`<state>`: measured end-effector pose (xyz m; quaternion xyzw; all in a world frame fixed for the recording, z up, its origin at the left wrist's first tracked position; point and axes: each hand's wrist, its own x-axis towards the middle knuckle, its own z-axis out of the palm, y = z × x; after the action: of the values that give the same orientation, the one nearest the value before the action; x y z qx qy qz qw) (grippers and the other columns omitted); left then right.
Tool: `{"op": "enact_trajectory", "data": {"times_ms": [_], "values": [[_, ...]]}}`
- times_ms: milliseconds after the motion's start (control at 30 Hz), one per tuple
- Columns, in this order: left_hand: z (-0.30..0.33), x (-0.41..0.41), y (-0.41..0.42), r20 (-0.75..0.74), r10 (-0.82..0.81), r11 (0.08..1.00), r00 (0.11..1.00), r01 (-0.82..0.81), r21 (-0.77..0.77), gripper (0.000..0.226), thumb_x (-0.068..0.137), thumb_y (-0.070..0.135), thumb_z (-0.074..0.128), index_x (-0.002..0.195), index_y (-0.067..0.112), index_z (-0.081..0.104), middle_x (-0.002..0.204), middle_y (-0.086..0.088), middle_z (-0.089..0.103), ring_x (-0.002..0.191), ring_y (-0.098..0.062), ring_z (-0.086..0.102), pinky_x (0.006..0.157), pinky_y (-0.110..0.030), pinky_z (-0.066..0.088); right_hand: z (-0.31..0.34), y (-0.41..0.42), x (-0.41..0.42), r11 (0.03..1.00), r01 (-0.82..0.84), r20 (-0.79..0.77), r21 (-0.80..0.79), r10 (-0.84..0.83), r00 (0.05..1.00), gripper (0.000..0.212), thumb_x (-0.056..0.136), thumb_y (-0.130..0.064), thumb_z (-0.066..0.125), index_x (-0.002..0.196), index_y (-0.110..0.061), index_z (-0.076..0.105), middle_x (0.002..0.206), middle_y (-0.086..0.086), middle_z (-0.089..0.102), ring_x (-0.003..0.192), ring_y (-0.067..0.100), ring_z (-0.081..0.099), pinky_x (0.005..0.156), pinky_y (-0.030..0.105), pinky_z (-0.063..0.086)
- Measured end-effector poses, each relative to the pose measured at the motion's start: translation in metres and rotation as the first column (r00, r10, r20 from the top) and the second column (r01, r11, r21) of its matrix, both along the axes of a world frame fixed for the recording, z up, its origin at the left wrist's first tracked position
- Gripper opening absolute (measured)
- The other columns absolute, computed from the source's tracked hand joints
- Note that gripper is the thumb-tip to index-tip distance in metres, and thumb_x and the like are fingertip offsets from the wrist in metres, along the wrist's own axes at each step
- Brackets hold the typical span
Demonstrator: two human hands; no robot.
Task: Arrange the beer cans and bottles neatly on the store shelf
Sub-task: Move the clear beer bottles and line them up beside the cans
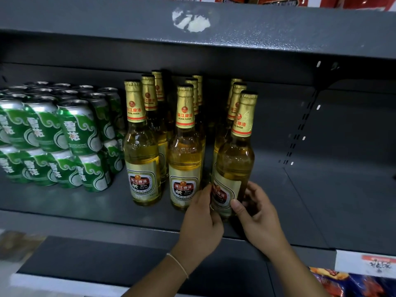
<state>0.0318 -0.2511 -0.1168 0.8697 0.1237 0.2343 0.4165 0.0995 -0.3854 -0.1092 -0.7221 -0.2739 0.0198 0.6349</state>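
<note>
Two hands (201, 217) around front bottle (232, 166)

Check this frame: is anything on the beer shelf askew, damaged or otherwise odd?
Yes. The front right bottle, held by both hands, has its label turned left, unlike the two front bottles beside it. A scuffed white patch marks the upper shelf edge.

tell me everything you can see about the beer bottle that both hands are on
The front right bottle is clear glass filled with amber beer, with gold foil over cap and neck, a red-banded Pearl River neck label and a cream body label with a red and black emblem. It leans slightly left at the shelf's front, heading the rightmost row. The left hand and right hand grip its base from either side. Whether it rests on the shelf is hidden.
</note>
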Motion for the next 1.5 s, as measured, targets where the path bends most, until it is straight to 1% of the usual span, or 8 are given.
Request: {"op": "enact_trajectory", "data": {"times_ms": [100, 300, 433, 633, 833, 967, 1167, 1500], "values": [[0.003, -0.005, -0.005, -0.005, 0.037, 0.995, 0.999, -0.037, 0.096, 0.067, 0.082, 0.008, 0.050, 0.146, 0.015, 0.031, 0.137, 0.001, 0.042, 0.124, -0.008, 0.039, 0.105, -0.009, 0.023, -0.001, -0.001, 0.001, 0.998, -0.038, 0.031, -0.042, 0.039, 0.999, 0.048, 0.091, -0.016, 0.063, 0.135, -0.029, 0.049, 0.118, -0.024, 0.065, 0.113, -0.008, 0.058, 0.088, 0.007, 0.046], [-0.002, -0.005, -0.008, -0.008, 0.063, 0.996, 0.998, -0.062, 0.059, 0.068, 0.078, 0.019, 0.044, 0.145, 0.017, 0.030, 0.140, 0.000, 0.042, 0.125, -0.015, 0.045, 0.104, -0.020, 0.035, 0.003, 0.001, 0.001, 0.996, -0.024, 0.057, -0.080, 0.028, 0.998, 0.054, 0.083, -0.034, 0.063, 0.132, -0.045, 0.042, 0.126, -0.015, 0.051, 0.117, -0.015, 0.049, 0.091, 0.002, 0.040], [-0.003, -0.004, -0.006, 0.003, 0.043, 0.998, 0.999, -0.043, -0.045, 0.064, 0.077, 0.018, 0.041, 0.141, 0.022, 0.032, 0.131, 0.003, 0.054, 0.118, -0.013, 0.053, 0.100, -0.032, 0.047, -0.003, 0.001, 0.005, 0.999, -0.039, -0.041, -0.004, 0.039, 0.998, 0.064, 0.078, -0.011, 0.078, 0.127, -0.040, 0.049, 0.118, -0.020, 0.067, 0.112, -0.003, 0.062, 0.086, 0.011, 0.050], [0.000, 0.002, 0.000, -0.032, 0.008, 0.997, 0.999, -0.010, -0.081, 0.076, 0.081, 0.015, 0.045, 0.152, 0.018, 0.018, 0.148, 0.004, 0.040, 0.137, -0.009, 0.035, 0.115, -0.032, 0.032, -0.007, 0.001, 0.009, 1.000, 0.008, -0.022, -0.017, -0.009, 1.000, 0.058, 0.083, -0.006, 0.075, 0.121, -0.041, 0.050, 0.119, -0.024, 0.066, 0.113, 0.000, 0.061, 0.094, 0.022, 0.051], [-0.005, 0.003, 0.003, -0.036, 0.013, 0.999, 0.999, -0.014, -0.040, 0.074, 0.074, 0.023, 0.037, 0.148, 0.020, 0.029, 0.143, 0.003, 0.045, 0.133, -0.009, 0.041, 0.111, -0.033, 0.037, -0.007, 0.001, 0.008, 0.998, -0.056, -0.043, -0.009, 0.056, 0.998, 0.053, 0.091, 0.003, 0.061, 0.131, -0.030, 0.047, 0.128, -0.010, 0.064, 0.117, -0.001, 0.060, 0.091, 0.012, 0.049], [-0.002, -0.001, -0.002, -0.026, 0.054, 0.997, 0.998, -0.053, 0.050, 0.070, 0.081, 0.017, 0.044, 0.149, 0.016, 0.028, 0.146, 0.001, 0.040, 0.135, -0.011, 0.035, 0.115, -0.026, 0.028, -0.006, 0.001, 0.007, 0.996, -0.077, 0.008, -0.045, 0.077, 0.997, 0.053, 0.095, 0.003, 0.055, 0.142, -0.019, 0.043, 0.132, -0.013, 0.061, 0.121, -0.002, 0.057, 0.093, 0.010, 0.046], [-0.001, -0.003, -0.004, -0.019, 0.082, 0.994, 0.996, -0.081, 0.069, 0.067, 0.078, 0.022, 0.040, 0.145, 0.015, 0.033, 0.141, -0.002, 0.043, 0.129, -0.014, 0.040, 0.109, -0.022, 0.032, -0.007, 0.000, 0.009, 0.992, -0.103, -0.016, -0.071, 0.102, 0.995, 0.060, 0.092, -0.008, 0.064, 0.144, -0.029, 0.042, 0.128, -0.024, 0.061, 0.124, -0.002, 0.055, 0.101, 0.020, 0.048], [0.000, 0.000, -0.004, -0.047, 0.067, 0.994, 0.997, -0.063, 0.093, 0.065, 0.087, 0.011, 0.048, 0.149, 0.015, 0.028, 0.147, 0.000, 0.037, 0.134, -0.012, 0.033, 0.106, -0.012, 0.018, -0.003, 0.002, 0.007, 0.993, -0.106, -0.009, -0.058, 0.105, 0.994, 0.068, 0.084, 0.001, 0.072, 0.140, -0.026, 0.047, 0.124, -0.020, 0.065, 0.121, 0.001, 0.058, 0.097, 0.016, 0.048]]}}
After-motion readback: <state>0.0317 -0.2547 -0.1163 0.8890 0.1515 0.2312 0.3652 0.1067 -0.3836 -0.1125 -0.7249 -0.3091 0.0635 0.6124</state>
